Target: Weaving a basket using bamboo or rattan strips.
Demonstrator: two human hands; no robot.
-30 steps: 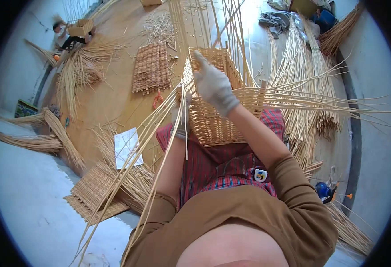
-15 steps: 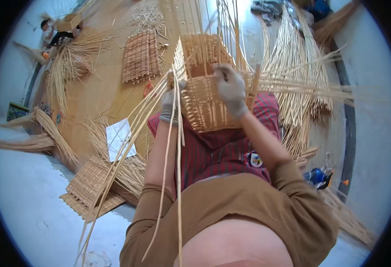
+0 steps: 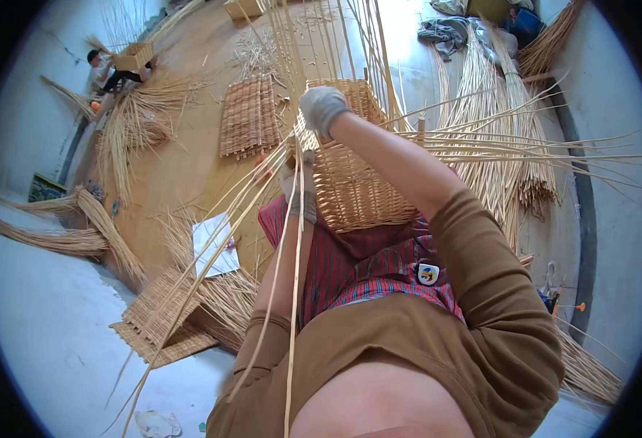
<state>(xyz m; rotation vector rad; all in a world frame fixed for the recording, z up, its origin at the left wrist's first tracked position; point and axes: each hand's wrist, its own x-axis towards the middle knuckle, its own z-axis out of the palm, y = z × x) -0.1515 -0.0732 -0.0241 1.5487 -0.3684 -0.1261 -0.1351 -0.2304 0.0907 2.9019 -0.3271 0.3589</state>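
A half-woven wicker basket (image 3: 368,190) rests on my lap, with long pale strands standing up from its far side and fanning out left and right. My left hand (image 3: 291,182), in a light work glove, grips the basket's left corner, its fingers partly behind the strands (image 3: 244,193) there. Above the basket's far left corner is my right hand (image 3: 322,108), also gloved and closed like a fist. The back of that glove hides whatever its fingers hold. My right forearm crosses over the basket's right half.
Woven panels lie on the floor, one (image 3: 251,117) ahead and a stack (image 3: 160,314) at left beside a white paper sheet (image 3: 215,244). Bundles of strands (image 3: 481,109) spread along the right wall. Another person (image 3: 105,71) sits far left with a basket (image 3: 132,58).
My right hand has moved left, from the basket's middle rim to above its far left corner, and closed. My left hand stays at the left corner. The whole view has shifted slightly.
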